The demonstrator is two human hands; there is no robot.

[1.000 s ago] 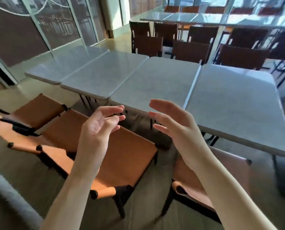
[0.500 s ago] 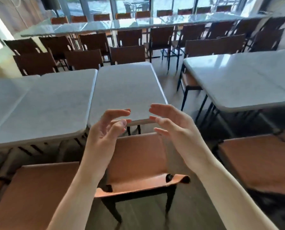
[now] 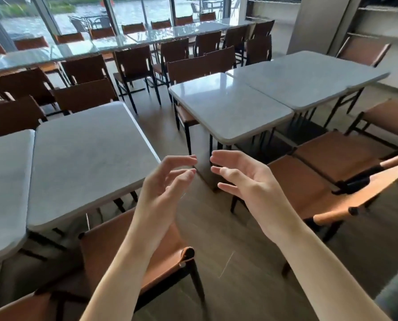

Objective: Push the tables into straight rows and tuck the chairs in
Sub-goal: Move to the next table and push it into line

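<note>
View has swung right: an aisle now splits the near worktop [image 3: 86,163] from the next worktop [image 3: 230,107]. Left hand [image 3: 167,181] and right hand [image 3: 246,179] still hover, grip apart, holding nothing, tan chair [image 3: 114,249] below untucked

Both bare forearms come up from the bottom edge and angle in toward each other, so the left hand [image 3: 164,181] and right hand [image 3: 246,181] sit side by side in mid-air, palms roughly facing. Fingers on both are loose and a bit curled, fingertips close but not touching. Nothing's in either grip.
</note>
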